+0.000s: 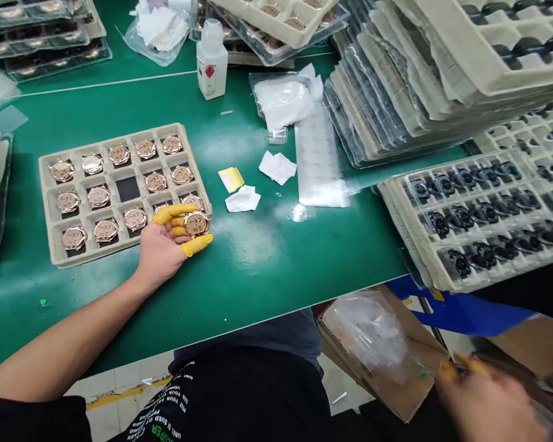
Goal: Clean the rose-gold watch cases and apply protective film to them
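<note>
The left hand (163,248) lies palm up at the end of the outstretched left forearm (64,337), its fingers curled in yellow cots (168,213) — the right hand (486,402) blurs low at the corner.

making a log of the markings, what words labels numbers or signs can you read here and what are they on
"CE" (seemingly): on the rose-gold watch case in the left hand and the cases in the pulp tray; smaller print too small to read.
Red diamond sign, no legible words: on the white plastic bottle.
"LOPER" (uncertain): on the black clothing; other white print too small.
</note>
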{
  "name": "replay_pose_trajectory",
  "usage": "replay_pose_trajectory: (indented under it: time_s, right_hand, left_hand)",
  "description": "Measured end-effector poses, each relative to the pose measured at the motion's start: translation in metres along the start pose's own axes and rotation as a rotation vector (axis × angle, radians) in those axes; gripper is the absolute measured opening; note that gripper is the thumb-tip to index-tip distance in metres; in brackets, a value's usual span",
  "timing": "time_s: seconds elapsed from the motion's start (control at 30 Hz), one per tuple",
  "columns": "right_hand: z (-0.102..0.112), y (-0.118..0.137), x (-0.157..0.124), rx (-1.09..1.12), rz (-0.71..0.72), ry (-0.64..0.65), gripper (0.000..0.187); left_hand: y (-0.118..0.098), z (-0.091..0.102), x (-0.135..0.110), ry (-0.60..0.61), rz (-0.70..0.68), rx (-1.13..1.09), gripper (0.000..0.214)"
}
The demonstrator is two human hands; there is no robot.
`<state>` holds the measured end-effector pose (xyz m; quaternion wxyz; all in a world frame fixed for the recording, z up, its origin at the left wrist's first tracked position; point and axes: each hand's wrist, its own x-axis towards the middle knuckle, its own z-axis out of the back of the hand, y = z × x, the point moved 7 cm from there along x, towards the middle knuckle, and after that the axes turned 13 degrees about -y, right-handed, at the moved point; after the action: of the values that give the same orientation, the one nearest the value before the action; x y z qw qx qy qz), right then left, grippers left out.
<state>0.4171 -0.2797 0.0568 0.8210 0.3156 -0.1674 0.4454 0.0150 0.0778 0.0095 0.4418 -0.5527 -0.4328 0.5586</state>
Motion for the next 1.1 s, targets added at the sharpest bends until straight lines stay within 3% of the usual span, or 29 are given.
replay_pose_trajectory:
  time_s: [0.07,0.1,0.2,0.23,0.3,0.37,0.5,0.63,0.73,0.83,0.9,1.0,1.1]
  right_hand:
    - [-0.009,0.028,0.026,-0.134,0.058,-0.256,0.051]
    - [-0.028,0.044,0.042,-0.111,0.103,-0.268,0.053]
    - [-0.120,0.089,0.092,0.128,0.343,0.091,0.069]
    - [-0.146,0.097,0.108,0.144,0.400,0.148,0.072]
    - [-0.186,0.097,0.135,0.123,0.426,0.231,0.076]
    - [-0.209,0.088,0.151,0.105,0.428,0.274,0.076]
    - [-0.218,0.072,0.157,0.142,0.420,0.316,0.064]
    - [-0.207,0.060,0.174,0.206,0.173,0.206,0.060]
    - [-0.206,0.066,0.192,0.281,0.075,0.170,0.061]
    - [-0.210,0.077,0.206,0.378,-0.007,0.152,0.045]
    - [-0.213,0.082,0.211,0.551,-0.142,0.149,0.039]
    - [-0.216,0.088,0.212,0.826,-0.318,0.153,0.051]
    - [-0.217,0.097,0.215,0.938,-0.302,0.156,0.077]
  left_hand:
    - [-0.001,0.000,0.001,0.001,-0.026,0.019,0.074]
    - [-0.002,0.000,0.001,0.005,-0.034,0.024,0.073]
    - [-0.002,0.000,0.003,0.006,-0.036,0.011,0.073]
    - [-0.002,0.000,0.003,0.003,-0.034,0.003,0.073]
    - [-0.003,-0.001,0.003,-0.006,-0.029,-0.006,0.073]
    - [-0.003,-0.001,0.003,-0.010,-0.030,-0.004,0.072]
    - [-0.003,-0.003,0.003,0.004,-0.039,0.003,0.072]
    - [0.001,-0.001,0.004,0.006,-0.023,-0.021,0.077]
    - [0.003,0.000,0.003,0.014,0.001,-0.031,0.077]
    - [0.001,0.000,0.002,0.021,0.009,-0.014,0.075]
    - [0.000,-0.001,0.001,0.025,0.018,-0.014,0.075]
    - [-0.002,-0.002,0.000,0.017,0.031,-0.032,0.077]
    - [-0.002,-0.002,0.001,0.002,0.036,-0.036,0.079]
